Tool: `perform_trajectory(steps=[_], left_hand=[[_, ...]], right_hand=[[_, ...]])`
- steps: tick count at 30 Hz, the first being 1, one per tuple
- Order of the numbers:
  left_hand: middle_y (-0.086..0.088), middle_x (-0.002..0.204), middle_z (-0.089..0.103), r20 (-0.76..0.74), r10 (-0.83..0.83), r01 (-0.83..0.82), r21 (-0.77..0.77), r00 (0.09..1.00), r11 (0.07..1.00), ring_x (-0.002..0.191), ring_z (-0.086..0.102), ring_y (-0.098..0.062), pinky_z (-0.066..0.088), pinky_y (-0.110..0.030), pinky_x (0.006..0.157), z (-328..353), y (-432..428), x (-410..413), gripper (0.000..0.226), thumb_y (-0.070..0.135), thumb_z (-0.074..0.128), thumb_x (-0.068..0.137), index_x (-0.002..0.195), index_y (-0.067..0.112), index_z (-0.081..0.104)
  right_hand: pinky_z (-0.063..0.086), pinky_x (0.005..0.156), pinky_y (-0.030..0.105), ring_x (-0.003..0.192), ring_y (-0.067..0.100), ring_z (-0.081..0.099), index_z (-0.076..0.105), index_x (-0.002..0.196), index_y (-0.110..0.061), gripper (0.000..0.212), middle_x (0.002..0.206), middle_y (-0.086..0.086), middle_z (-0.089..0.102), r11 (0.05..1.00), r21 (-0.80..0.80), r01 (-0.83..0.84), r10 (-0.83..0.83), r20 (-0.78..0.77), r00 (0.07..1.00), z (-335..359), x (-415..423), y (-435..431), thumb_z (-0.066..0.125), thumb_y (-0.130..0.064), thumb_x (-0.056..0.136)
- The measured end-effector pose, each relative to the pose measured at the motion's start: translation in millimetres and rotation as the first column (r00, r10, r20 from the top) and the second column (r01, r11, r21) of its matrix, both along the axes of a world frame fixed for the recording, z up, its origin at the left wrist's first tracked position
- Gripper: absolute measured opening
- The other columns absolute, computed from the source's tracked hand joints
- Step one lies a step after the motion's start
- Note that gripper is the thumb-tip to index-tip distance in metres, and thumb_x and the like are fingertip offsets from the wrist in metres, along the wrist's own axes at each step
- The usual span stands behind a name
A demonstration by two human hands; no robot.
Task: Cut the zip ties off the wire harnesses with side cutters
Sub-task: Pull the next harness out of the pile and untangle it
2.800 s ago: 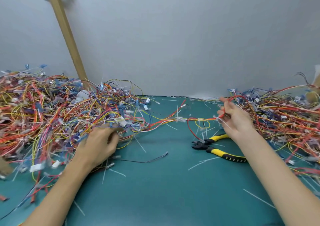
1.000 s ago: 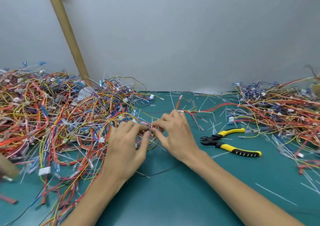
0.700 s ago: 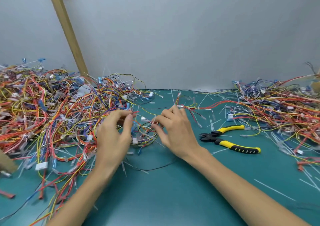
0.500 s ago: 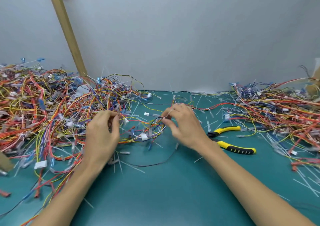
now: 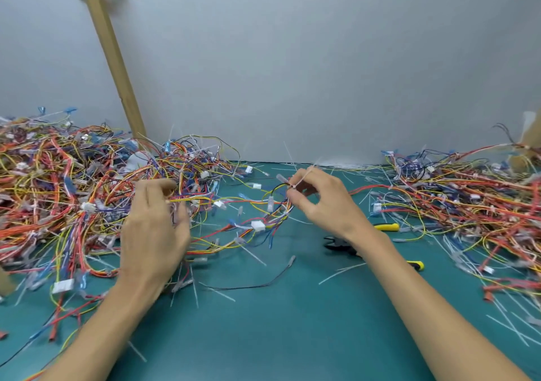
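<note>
1. A wire harness (image 5: 252,225) of red, yellow, orange and blue wires with white connectors is held between the two hands, just above the green mat (image 5: 292,331); its middle sags towards the mat.
2. The left hand (image 5: 155,228) shows its back; its fingers are curled round the harness's left end, where yellow and orange wires run into them; blur hides the exact grip.
3. The right hand (image 5: 325,202) pinches the harness's right end between thumb and forefinger, right at a white zip tie (image 5: 293,187) whose tail sticks up past the fingers; the other fingers are loosely bent.
4. The side cutters (image 5: 336,243) lie on the mat under the right wrist, partly hidden by it; the black nose points left; both yellow handles show on the far side of the forearm; neither hand touches them.
5. A big heap of tangled harnesses (image 5: 58,190) fills the left of the mat; a second heap (image 5: 468,199) fills the right.
6. A loose black wire (image 5: 248,284) and cut white tie tails (image 5: 339,272) lie on the mat near the arms.
7. A wooden batten (image 5: 114,58) leans on the grey wall behind the left heap.
</note>
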State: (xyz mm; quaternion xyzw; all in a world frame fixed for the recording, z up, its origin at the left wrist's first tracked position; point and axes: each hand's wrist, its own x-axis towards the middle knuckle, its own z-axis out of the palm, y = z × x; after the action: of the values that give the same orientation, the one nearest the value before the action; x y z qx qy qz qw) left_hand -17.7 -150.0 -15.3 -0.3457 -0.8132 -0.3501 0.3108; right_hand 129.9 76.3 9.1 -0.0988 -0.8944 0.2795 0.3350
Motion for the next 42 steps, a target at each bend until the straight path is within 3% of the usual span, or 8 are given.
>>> perform_trajectory(steps=[7, 13, 17, 23, 29, 33, 37, 42], left_hand=[[0.0, 0.114, 0.058, -0.196, -0.472, 0.442, -0.179, 0.859, 0.879, 0.111, 0.052, -0.021, 0.035, -0.033, 0.095, 20.0, 23.6, 40.5, 0.029, 0.018, 0.058, 0.078, 0.107, 0.013, 0.061], [-0.002, 0.101, 0.066, 0.085, -0.167, 0.184, -0.604, 0.982, 0.775, 0.101, 0.06, -0.029, 0.043, -0.039, 0.084, 32.2, 56.6, 6.6, 0.017, 0.029, 0.057, 0.091, 0.103, 0.019, 0.05], [0.008, 0.085, 0.062, 0.189, -0.166, 0.248, -0.597, 0.968, 0.763, 0.095, 0.061, -0.024, 0.046, -0.038, 0.086, 44.2, 60.4, -8.0, 0.009, 0.032, 0.064, 0.086, 0.091, 0.027, 0.058], [0.012, 0.113, 0.049, 0.345, -0.022, 0.311, -0.816, 0.938, 0.487, 0.11, 0.045, -0.013, 0.037, -0.039, 0.102, 60.1, 36.3, -25.3, 0.052, 0.048, 0.077, 0.074, 0.117, 0.034, 0.052], [0.018, 0.1, 0.062, 0.456, -0.117, 0.435, -0.695, 0.882, 0.572, 0.089, 0.053, 0.004, 0.037, -0.02, 0.072, 70.4, 11.7, -50.0, 0.023, 0.038, 0.078, 0.079, 0.089, 0.04, 0.058], [0.019, 0.089, 0.069, 0.584, -0.207, 0.578, -0.57, 0.785, 0.583, 0.088, 0.059, 0.008, 0.045, -0.019, 0.081, 73.8, 4.4, -53.9, 0.006, 0.038, 0.073, 0.084, 0.088, 0.038, 0.068], [0.017, 0.09, 0.07, 0.527, -0.221, 0.546, -0.61, 0.821, 0.575, 0.086, 0.059, 0.008, 0.043, -0.017, 0.078, 75.1, 7.1, -50.9, 0.01, 0.029, 0.061, 0.094, 0.093, 0.036, 0.068], [0.024, 0.082, 0.069, 0.486, -0.282, 0.549, -0.593, 0.827, 0.589, 0.087, 0.058, 0.01, 0.043, -0.02, 0.081, 68.8, 24.9, -38.2, 0.019, 0.017, 0.058, 0.096, 0.1, 0.032, 0.069]], right_hand=[[0.044, 0.082, 0.014, 0.085, 0.009, 0.063, 0.068, 0.083, -0.017, 0.011, 0.085, -0.008, 0.063, 0.996, 0.074, -0.051, 0.054, -0.035, 0.998, 3.7, 3.2, 1.9, 0.075, -0.009, 0.08], [0.037, 0.077, 0.005, 0.083, 0.006, 0.06, 0.069, 0.081, -0.015, 0.013, 0.088, -0.003, 0.066, 0.993, 0.074, -0.094, 0.095, -0.005, 0.995, 0.0, 5.6, 11.9, 0.078, -0.007, 0.078], [0.036, 0.075, 0.003, 0.083, 0.001, 0.059, 0.068, 0.08, -0.018, 0.015, 0.089, -0.003, 0.068, 0.996, 0.057, -0.074, 0.074, 0.011, 0.997, -4.3, 5.6, 17.2, 0.079, -0.008, 0.078], [0.036, 0.076, 0.001, 0.081, -0.009, 0.055, 0.064, 0.08, -0.025, 0.021, 0.083, -0.017, 0.059, 1.0, 0.025, -0.015, 0.013, 0.082, 0.997, -5.1, 6.7, 27.1, 0.077, -0.008, 0.08], [0.045, 0.078, 0.019, 0.087, -0.013, 0.055, 0.066, 0.076, -0.034, 0.022, 0.089, -0.019, 0.066, 1.0, -0.016, -0.006, 0.009, 0.228, 0.974, -1.1, 13.3, 38.4, 0.082, -0.019, 0.077], [0.047, 0.083, 0.028, 0.094, 0.001, 0.064, 0.066, 0.074, -0.039, 0.02, 0.091, -0.015, 0.074, 0.996, -0.082, -0.02, 0.049, 0.361, 0.931, 1.8, 18.0, 42.2, 0.083, -0.028, 0.077], [0.047, 0.089, 0.027, 0.105, -0.016, 0.056, 0.069, 0.075, -0.034, 0.013, 0.092, -0.014, 0.075, 0.986, -0.147, -0.08, 0.135, 0.414, 0.9, 3.1, 18.6, 38.7, 0.079, -0.027, 0.081], [0.052, 0.083, 0.035, 0.086, -0.008, 0.062, 0.064, 0.076, -0.039, 0.022, 0.086, -0.017, 0.07, 0.996, -0.06, -0.065, 0.081, 0.338, 0.938, 9.6, 14.9, 29.9, 0.077, -0.022, 0.083]])
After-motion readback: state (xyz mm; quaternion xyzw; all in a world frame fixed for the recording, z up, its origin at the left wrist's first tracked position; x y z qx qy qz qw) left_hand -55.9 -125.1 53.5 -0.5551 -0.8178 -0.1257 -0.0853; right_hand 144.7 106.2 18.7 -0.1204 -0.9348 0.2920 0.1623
